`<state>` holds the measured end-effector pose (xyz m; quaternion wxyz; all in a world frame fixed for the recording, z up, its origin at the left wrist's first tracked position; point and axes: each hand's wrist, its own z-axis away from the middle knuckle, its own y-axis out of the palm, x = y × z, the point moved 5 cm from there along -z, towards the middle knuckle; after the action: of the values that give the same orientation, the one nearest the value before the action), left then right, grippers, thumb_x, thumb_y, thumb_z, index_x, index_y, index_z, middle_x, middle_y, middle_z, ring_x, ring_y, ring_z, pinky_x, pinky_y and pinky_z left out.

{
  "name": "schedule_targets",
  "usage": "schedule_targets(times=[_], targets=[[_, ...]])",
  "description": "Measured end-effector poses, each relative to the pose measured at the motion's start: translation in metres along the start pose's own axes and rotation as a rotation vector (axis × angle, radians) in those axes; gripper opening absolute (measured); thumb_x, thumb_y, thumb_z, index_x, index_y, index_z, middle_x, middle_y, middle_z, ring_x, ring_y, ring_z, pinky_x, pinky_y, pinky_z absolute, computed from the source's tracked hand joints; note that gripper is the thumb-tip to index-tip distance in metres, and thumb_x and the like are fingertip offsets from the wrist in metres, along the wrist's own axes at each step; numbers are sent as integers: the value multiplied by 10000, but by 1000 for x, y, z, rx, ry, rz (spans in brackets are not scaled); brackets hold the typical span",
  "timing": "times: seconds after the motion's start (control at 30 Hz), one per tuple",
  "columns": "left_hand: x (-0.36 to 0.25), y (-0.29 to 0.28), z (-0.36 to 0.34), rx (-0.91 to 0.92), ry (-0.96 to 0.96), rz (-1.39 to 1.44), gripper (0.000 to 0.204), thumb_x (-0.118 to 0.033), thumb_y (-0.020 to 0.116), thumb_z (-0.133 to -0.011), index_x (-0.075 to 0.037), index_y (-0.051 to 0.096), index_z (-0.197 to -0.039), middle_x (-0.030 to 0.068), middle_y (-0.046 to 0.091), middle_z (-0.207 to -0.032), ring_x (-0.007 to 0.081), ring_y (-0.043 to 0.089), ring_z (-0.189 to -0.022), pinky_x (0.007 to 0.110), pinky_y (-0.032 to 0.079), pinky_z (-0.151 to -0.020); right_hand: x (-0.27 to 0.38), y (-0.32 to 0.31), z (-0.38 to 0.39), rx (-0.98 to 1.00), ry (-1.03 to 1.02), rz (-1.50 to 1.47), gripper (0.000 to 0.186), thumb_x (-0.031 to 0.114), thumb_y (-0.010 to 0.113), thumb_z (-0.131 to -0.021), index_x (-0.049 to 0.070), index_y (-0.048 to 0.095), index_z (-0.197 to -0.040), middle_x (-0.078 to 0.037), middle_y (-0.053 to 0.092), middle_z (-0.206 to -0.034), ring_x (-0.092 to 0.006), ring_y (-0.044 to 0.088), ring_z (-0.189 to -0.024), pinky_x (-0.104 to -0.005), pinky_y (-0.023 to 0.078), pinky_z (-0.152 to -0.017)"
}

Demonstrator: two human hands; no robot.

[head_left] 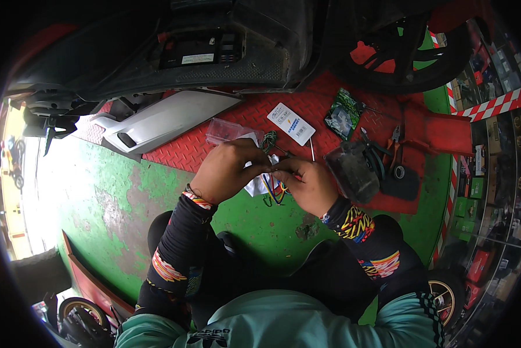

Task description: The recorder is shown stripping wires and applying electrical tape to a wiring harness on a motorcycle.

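Observation:
My left hand point(225, 168) and my right hand point(307, 182) meet over the red platform's near edge, thumbs and fingers pinched together. Thin coloured wires point(272, 188), yellow, blue and red among them, hang just below the fingertips. The exact spot they pinch is hidden by the fingers. A white sheet or bag point(253, 187) lies behind the wires. Beyond the hands sit a coil of dark green wire point(269, 140) and a clear plastic case point(228, 131). A white printed card point(291, 123) lies past my right hand.
On the red checker-plate platform point(182, 152) lie a silver body panel point(167, 119), a green packet point(343, 113), a dark clear-sided box point(353, 173), pliers point(395, 139) and a tape roll point(398, 171). A scooter's floorboard point(225, 72) and wheel point(411, 58) stand beyond. Shelves point(481, 191) line the right.

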<state>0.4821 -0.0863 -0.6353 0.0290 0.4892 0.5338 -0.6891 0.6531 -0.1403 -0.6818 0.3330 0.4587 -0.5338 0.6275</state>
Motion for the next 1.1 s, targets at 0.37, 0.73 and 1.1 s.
schedule_targets(times=[0.37,0.73,1.1], targets=[[2,2,-5,-43,15,20,113,-101,775,-816,-48,756,-914,88,708,-850,263,680,-804,371,541,-716,-14,-1,-3,15,159,-170,169,162,703,-944,-1,716,-985,-115,745,-876,-217,721,-785,-332,537,-718],[9,-13,-10,-208,-153,357,290,-143,792,-872,-27,724,-1129,40,690,-865,140,615,-753,304,502,-700,-16,2,0,-19,57,-255,152,115,623,-990,-16,699,-1003,-115,746,-905,-202,724,-835,-340,548,-759],[-24,-4,11,-429,47,446,119,-27,531,-1017,30,582,-1108,96,684,-943,182,695,-906,300,532,-830,-37,-5,-3,-272,315,-933,185,156,546,-1056,12,631,-1135,-79,732,-991,-101,649,-889,-260,496,-756]])
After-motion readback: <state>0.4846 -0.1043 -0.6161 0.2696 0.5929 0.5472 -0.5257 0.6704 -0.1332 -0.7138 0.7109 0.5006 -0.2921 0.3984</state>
